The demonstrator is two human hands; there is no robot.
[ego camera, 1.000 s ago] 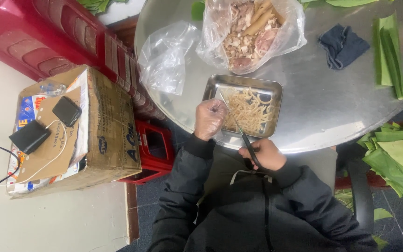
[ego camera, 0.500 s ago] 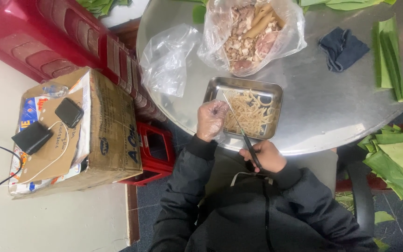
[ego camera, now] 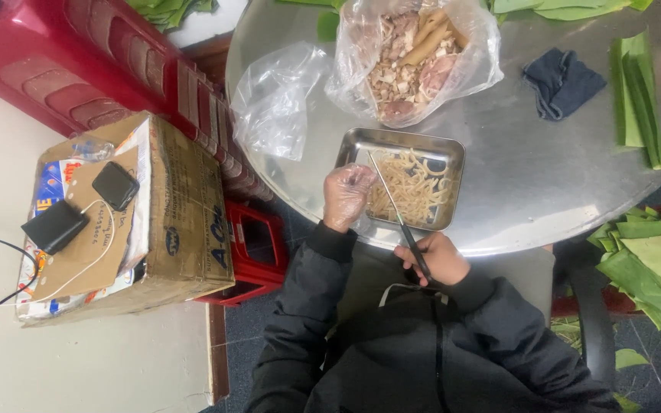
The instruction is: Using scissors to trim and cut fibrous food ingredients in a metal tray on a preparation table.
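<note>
A steel tray (ego camera: pixel 448 151) of pale shredded strips (ego camera: pixel 415 187) sits near the front edge of a round metal table (ego camera: pixel 545 176). My left hand (ego camera: pixel 346 195), in a thin clear glove, rests at the tray's left side, pinching some strips. My right hand (ego camera: pixel 437 256) holds black-handled scissors (ego camera: pixel 399 218) whose blades reach up over the tray toward the left hand. Behind the tray lies a clear plastic bag (ego camera: pixel 415 57) full of pale and pinkish meat pieces.
An empty clear bag (ego camera: pixel 277 99) lies left of the tray. A dark cloth (ego camera: pixel 562 82) and folded green leaves (ego camera: pixel 640 95) are at the right; more leaves (ego camera: pixel 659 260) lie on the floor. A cardboard box (ego camera: pixel 131 218) with a phone and power bank stands left, beside red crates (ego camera: pixel 70 69).
The view has shifted slightly. My left hand has slid a little along the tray's left edge, and the scissors stay angled over the strips.
</note>
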